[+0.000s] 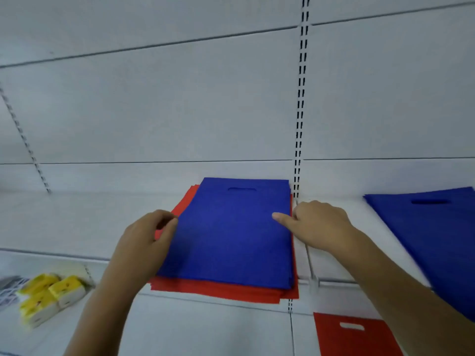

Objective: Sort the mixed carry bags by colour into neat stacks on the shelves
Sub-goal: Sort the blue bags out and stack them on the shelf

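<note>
A mixed pile lies on the white shelf: blue carry bags on top of red carry bags. My left hand is at the pile's left edge, fingers curled and thumb pinching the blue bags' edge. My right hand grips the right edge, thumb lying on the blue top and fingers curled down beside the pile. A separate blue stack sits on the shelf to the right. One red bag lies on the lower shelf at the bottom right.
Yellow and white packets stand on the lower shelf at the left. A slotted upright runs down the back panel just right of the pile. A thin wire divider separates the two shelf sections.
</note>
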`<control>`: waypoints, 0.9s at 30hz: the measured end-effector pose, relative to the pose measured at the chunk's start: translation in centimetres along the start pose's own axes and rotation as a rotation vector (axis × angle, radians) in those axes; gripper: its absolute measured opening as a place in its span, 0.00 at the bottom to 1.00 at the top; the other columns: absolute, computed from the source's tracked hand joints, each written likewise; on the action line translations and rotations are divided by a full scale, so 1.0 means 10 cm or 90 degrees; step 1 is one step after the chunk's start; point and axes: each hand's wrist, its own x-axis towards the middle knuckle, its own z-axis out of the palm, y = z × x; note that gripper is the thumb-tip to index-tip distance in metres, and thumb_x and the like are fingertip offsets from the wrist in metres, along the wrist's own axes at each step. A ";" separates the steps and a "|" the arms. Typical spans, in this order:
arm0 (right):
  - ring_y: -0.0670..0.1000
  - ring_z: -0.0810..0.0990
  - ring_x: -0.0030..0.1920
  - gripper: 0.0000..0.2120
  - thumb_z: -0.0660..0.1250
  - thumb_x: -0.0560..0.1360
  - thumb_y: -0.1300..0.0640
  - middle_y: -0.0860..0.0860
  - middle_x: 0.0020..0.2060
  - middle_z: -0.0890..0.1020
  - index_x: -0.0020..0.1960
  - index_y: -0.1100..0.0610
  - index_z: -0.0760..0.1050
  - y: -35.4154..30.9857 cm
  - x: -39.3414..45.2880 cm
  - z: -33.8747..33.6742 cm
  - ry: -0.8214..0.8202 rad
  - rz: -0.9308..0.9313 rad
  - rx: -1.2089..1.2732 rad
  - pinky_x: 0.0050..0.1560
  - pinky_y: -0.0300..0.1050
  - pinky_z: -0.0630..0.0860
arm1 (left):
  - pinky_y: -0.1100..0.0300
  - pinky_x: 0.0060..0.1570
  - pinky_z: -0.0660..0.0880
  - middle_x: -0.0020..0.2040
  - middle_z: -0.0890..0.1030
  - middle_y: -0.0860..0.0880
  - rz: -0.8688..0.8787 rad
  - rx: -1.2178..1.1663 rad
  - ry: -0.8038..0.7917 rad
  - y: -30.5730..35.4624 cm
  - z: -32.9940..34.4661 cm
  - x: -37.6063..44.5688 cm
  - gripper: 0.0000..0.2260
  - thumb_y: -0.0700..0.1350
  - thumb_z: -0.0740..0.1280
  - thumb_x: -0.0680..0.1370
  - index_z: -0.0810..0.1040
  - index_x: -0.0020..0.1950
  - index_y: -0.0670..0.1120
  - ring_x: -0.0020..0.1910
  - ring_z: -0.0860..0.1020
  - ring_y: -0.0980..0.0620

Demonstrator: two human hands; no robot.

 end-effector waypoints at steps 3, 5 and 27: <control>0.49 0.74 0.37 0.29 0.50 0.75 0.28 0.47 0.35 0.75 0.36 0.53 0.69 -0.04 0.13 0.06 -0.088 0.010 -0.048 0.41 0.45 0.70 | 0.58 0.49 0.68 0.51 0.81 0.54 -0.031 0.013 -0.078 -0.17 0.09 0.25 0.08 0.50 0.61 0.79 0.79 0.54 0.51 0.49 0.75 0.54; 0.49 0.74 0.38 0.29 0.51 0.74 0.27 0.47 0.35 0.75 0.35 0.52 0.69 -0.05 0.18 0.08 -0.113 0.029 -0.043 0.42 0.45 0.69 | 0.58 0.49 0.68 0.52 0.82 0.53 -0.039 0.006 -0.104 -0.27 0.15 0.34 0.09 0.51 0.61 0.79 0.79 0.54 0.52 0.48 0.75 0.54; 0.51 0.65 0.31 0.20 0.71 0.72 0.45 0.52 0.30 0.68 0.35 0.56 0.65 0.04 0.12 0.18 -0.061 0.222 0.460 0.32 0.42 0.62 | 0.54 0.66 0.64 0.61 0.72 0.44 0.149 0.173 -0.398 -0.29 0.49 0.60 0.23 0.62 0.49 0.80 0.70 0.57 0.45 0.65 0.68 0.45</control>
